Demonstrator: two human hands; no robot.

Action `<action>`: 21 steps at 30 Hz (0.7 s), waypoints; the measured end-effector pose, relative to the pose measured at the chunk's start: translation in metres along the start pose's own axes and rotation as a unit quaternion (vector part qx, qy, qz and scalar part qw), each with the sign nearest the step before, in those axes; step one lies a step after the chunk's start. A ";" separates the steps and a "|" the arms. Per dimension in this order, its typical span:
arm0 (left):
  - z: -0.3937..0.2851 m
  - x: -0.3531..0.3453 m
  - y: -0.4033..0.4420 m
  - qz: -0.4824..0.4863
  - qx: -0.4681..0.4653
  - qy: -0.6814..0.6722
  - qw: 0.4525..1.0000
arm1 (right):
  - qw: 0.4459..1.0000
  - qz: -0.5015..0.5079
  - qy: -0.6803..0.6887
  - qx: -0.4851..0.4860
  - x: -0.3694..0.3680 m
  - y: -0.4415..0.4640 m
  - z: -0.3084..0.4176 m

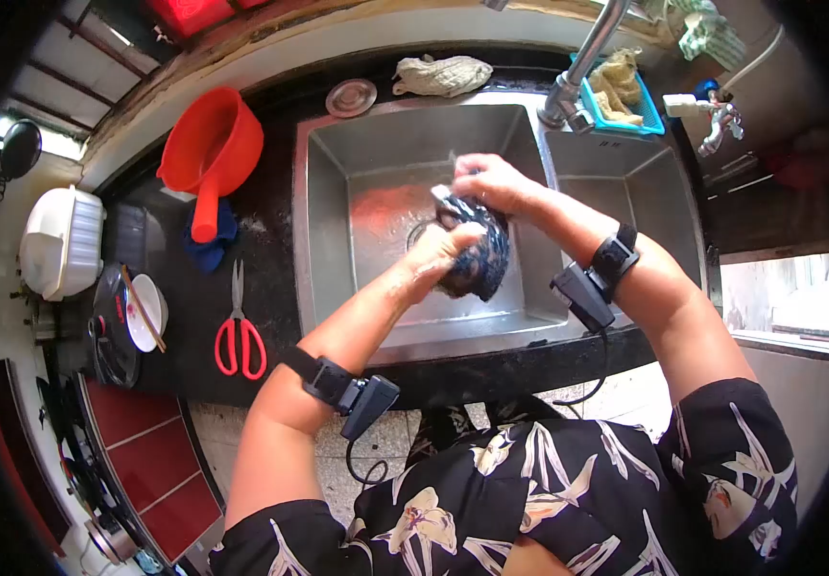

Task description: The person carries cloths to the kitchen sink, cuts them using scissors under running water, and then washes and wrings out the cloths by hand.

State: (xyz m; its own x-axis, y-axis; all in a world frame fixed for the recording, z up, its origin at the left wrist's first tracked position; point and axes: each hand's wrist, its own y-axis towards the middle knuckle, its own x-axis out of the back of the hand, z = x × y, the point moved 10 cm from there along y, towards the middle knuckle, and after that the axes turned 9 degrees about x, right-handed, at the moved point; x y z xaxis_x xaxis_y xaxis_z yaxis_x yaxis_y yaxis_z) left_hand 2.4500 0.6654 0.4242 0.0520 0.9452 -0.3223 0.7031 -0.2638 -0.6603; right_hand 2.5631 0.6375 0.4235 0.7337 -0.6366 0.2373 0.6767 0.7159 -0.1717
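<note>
A dark blue patterned cloth (pixel 480 252), bunched and wet-looking, hangs between my hands over the left basin of the steel sink (pixel 328 240). My left hand (pixel 441 252) grips its near left side, thumb lying across the top. At its upper edge, my right hand (pixel 493 182) has its fingers closed on the fabric. The cloth hides most of the drain beneath it. Some fingers of both hands are hidden by the cloth.
Left of the sink are a red dipper (pixel 211 154), red-handled scissors (pixel 239 336) and a white bowl (pixel 145 312) with chopsticks. Behind it stand the faucet (pixel 568 96), a wrung cloth (pixel 441 76) and a blue basket (pixel 649 117) holding sponge-like pieces. A second basin (pixel 616 206) adjoins at right.
</note>
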 end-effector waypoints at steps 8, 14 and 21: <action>0.012 -0.010 0.043 -0.002 -0.079 0.257 0.963 | 0.995 -0.084 0.034 -0.047 0.009 -0.041 -0.028; -0.033 0.000 0.022 -0.089 -0.057 0.483 0.869 | 0.982 -0.102 0.145 -0.060 0.017 -0.046 -0.015; -0.009 -0.008 0.009 0.145 -0.038 -0.278 0.949 | 0.928 -0.304 -0.072 0.202 0.064 -0.059 0.069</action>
State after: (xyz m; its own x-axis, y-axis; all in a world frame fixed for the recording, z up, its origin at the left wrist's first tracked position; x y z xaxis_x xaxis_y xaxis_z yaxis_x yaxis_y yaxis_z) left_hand 2.4626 0.6576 0.4269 -0.1166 0.5824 -0.8045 0.7669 -0.4619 -0.4455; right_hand 2.5653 0.5742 0.5148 0.1879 -0.9340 0.3038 0.8640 0.3043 0.4012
